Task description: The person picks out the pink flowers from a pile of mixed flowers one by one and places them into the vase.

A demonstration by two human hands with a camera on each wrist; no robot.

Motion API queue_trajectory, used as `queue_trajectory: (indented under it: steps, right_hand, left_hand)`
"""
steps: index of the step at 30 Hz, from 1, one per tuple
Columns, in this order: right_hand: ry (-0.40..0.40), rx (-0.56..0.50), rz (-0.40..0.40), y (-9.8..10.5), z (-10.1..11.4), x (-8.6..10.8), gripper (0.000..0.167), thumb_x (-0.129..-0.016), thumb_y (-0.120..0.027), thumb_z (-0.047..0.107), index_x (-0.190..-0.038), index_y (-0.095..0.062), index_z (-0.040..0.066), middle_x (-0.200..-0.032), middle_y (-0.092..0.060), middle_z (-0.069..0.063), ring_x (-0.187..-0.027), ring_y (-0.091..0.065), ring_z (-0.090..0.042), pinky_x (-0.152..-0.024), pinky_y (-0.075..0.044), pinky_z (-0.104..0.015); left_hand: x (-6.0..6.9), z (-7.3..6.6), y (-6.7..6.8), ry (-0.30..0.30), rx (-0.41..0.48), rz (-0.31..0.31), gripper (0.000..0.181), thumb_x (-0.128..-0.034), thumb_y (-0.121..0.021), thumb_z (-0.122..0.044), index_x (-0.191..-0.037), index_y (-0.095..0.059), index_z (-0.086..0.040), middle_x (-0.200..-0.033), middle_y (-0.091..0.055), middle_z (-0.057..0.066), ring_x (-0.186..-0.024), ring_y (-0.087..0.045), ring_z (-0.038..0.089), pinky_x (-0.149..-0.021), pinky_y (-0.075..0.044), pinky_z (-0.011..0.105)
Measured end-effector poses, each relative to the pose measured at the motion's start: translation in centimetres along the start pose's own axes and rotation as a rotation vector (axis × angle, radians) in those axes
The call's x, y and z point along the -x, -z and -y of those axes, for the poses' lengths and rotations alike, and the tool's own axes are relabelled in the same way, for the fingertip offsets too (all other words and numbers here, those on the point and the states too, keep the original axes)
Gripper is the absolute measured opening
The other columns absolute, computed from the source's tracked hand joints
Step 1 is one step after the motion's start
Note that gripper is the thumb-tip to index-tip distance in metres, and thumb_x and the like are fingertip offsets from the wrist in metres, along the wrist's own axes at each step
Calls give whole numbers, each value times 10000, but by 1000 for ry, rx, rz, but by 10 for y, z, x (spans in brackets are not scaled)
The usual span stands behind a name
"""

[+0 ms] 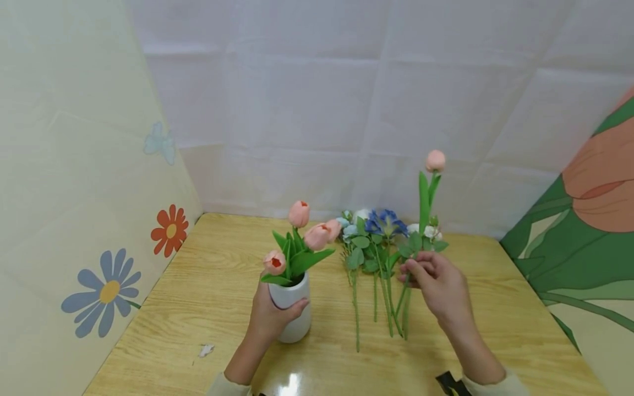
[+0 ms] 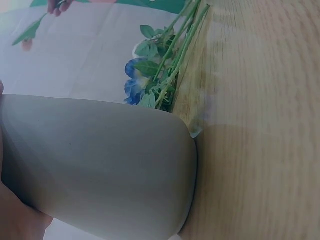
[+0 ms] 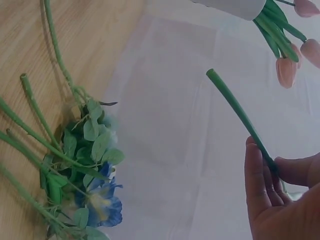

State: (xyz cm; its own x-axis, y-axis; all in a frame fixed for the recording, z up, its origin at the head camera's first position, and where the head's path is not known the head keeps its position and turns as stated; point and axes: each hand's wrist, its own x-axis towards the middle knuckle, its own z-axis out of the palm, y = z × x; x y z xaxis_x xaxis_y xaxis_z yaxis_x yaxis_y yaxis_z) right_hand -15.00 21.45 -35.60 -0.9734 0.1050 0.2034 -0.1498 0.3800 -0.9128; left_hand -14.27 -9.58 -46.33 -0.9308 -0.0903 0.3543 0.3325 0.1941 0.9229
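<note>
A white vase [image 1: 295,313] stands upright on the wooden table, holding several pink tulips [image 1: 317,236] with green leaves. My left hand [image 1: 272,314] grips the vase from its left side, thumb across the front. In the left wrist view the vase [image 2: 100,160] fills much of the picture. My right hand [image 1: 441,283] pinches a single pink tulip [image 1: 435,161] by its stem, bloom up, above the other flowers. The right wrist view shows the lower end of that green stem [image 3: 235,107] sticking out past the thumb and fingertips.
Blue flowers [image 1: 386,223], white roses [image 1: 432,231] and pale blue blooms [image 1: 349,230] lie on the table [image 1: 198,291], stems toward me. A small white scrap [image 1: 205,350] lies at left. A white cloth [image 1: 297,110] hangs behind the table; printed flower panels flank it.
</note>
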Motion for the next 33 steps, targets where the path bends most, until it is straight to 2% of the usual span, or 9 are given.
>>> queue_trajectory:
  steps: [14, 21, 33]
  right_hand:
    - [82, -83, 6, -21, 20, 8, 211, -992, -610, 23, -1153, -555, -101, -1012, -714, -245, -790, -728, -105, -740, -594, -277]
    - [151, -94, 18, -34, 31, 10, 170, -985, -622, 18, -1112, -576, -85, -988, -714, -250, -784, -730, -120, -726, -597, -288]
    - [261, -180, 47, -54, 49, 15, 127, -941, -618, -94, -1060, -573, -101, -936, -711, -254, -766, -737, -161, -712, -602, -319]
  left_hand:
    - [0, 0, -1, -7, 0, -10, 824, -717, -908, -104, -1390, -433, -73, -1214, -611, 129, -1059, -598, 289, -882, -502, 500]
    - [0, -1, 0, 3, 1, 0, 791, -735, -901, -135, -1375, -441, -84, -1214, -610, 133, -1063, -597, 291, -875, -507, 485]
    - [0, 0, 0, -1, -8, -3, 816, -727, -902, -108, -1387, -425, -72, -1224, -611, 136, -1071, -599, 300, -878, -508, 502]
